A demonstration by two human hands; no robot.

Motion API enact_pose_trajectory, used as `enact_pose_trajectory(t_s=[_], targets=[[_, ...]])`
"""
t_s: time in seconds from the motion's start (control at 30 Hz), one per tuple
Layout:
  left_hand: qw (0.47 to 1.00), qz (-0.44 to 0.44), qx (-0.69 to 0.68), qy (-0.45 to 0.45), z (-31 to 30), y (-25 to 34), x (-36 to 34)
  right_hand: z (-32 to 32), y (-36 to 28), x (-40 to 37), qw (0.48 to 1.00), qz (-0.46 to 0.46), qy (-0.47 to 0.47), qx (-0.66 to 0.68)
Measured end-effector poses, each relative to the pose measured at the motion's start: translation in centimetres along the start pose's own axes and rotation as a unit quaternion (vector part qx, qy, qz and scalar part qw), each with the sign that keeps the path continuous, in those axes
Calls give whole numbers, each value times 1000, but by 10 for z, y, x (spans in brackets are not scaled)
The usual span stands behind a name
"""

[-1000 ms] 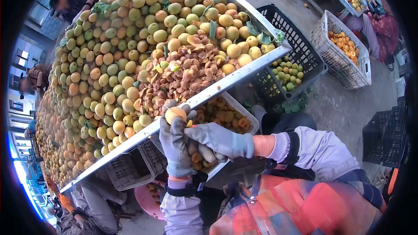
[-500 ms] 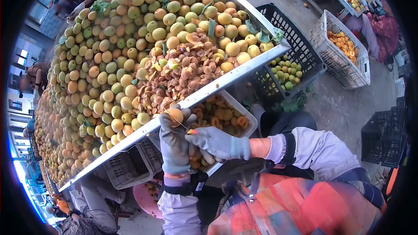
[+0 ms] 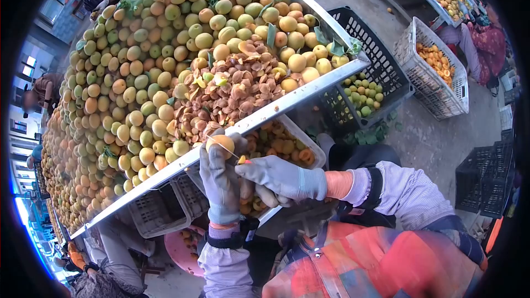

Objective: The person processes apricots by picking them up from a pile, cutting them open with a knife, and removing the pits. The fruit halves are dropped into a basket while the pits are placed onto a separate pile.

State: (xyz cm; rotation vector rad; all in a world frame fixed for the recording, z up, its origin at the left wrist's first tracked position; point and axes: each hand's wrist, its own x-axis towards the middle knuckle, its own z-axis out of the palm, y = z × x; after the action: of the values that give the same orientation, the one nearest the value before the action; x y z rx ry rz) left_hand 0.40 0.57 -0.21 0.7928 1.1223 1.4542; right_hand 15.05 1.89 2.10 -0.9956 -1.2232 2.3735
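Left hand (image 3: 221,179): grip clamped round an apricot (image 3: 225,141), just below the counter (image 3: 276,109) rim. Right hand (image 3: 281,179): grip pinched on a thin knife (image 3: 240,159), its long axis slanting up-left, tip across the fruit. A crate (image 3: 310,143) of halved fruit sits beneath.

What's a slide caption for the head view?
Gloved left hand holds an apricot; right hand sets a knife to it, beside a table heaped with fruit and pits.

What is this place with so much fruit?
Probably a fruit-pitting workshop: a long metal table is heaped with apricots, a pile of pits lies by its edge, and plastic crates hold cut halves. The left hand holds an apricot, the right hand a blade.
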Motion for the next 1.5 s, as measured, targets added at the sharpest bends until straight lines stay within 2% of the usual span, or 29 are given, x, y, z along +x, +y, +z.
enact_pose_trajectory(t_s=[0.1, 0.13, 0.17, 0.23, 0.27, 0.3, 0.33, 0.37, 0.43, 0.5, 0.53, 0.63, 0.7, 0.8, 0.93, 1.0, 1.03, 1.13, 1.2, 1.23, 1.3, 1.37, 1.43, 1.47, 1.5], targets=[[999, -25, -11, -18, -6, -6, 3, -3, 3, 1, 1000, 16, -5, 10], [994, -83, -72, -16, -7, -8, 3, -4, 6, 3, 1000, 16, -3, 14], [993, -87, -73, -18, -6, -8, 1, -4, 12, 6, 1000, -8, -1, 3], [975, -171, -144, -1, -5, -6, 0, -6, 19, 9, 999, -37, 2, -11], [972, -180, -148, -9, -7, -6, 1, -5, 21, 10, 999, -48, 6, -19], [973, -178, -148, -8, -7, -5, 1, -4, 25, 12, 998, -59, 9, -28], [980, -167, -105, 3, -5, -5, 1, -2, 31, 16, 993, -107, 32, -28], [986, -155, -61, 14, -3, -5, 1, -3, 32, 15, 993, -108, 30, -30], [988, -140, -51, 30, 3, 0, -1, -6, 16, 8, 999, -31, -2, -19], [996, -83, -35, -1, 1, -2, -3, -5, 13, 7, 999, -30, -1, -18], [996, -82, -36, 0, 0, -1, -3, -4, 12, 7, 1000, -27, 2, -11], [994, -104, -39, -16, -3, -1, -4, 4, 22, 10, 998, -63, 30, -7], [969, -199, -149, -8, -3, -3, -3, 2, 30, 13, 998, -58, 31, -9], [959, -215, -182, -21, -3, -2, 0, -2, 31, 18, 998, -56, 27, -18], [974, -174, -146, -9, 7, 0, -5, -3, 17, 10, 998, -50, 31, -17], [996, -61, -61, -16, 6, -3, -6, -4, 10, 6, 1000, -21, 21, -3], [996, -62, -61, -14, 4, -4, -5, -4, 8, 5, 1000, 6, 9, 10], [997, -58, -28, -51, -2, -2, -4, -5, 7, 4, 1000, -11, 10, -13], [973, -180, -143, -34, -2, -1, -4, -6, 27, 12, 999, -38, 25, -14], [972, -183, -144, -37, -2, -4, -5, -4, 36, 14, 997, -65, 39, -20], [960, -219, -171, -22, -4, -9, -4, -3, 35, 15, 996, -65, 52, -42], [959, -219, -178, -25, -4, -8, -4, -1, 34, 14, 995, -60, 55, -61], [981, -159, -102, -35, -1, -2, -5, 2, 29, 12, 996, -52, 49, -49], [982, -158, -102, -36, 0, -2, -5, 2, 25, 11, 997, -46, 43, -38], [995, -90, -39, -21, 2, -2, -4, 1, 22, 11, 997, -47, 43, -38]])
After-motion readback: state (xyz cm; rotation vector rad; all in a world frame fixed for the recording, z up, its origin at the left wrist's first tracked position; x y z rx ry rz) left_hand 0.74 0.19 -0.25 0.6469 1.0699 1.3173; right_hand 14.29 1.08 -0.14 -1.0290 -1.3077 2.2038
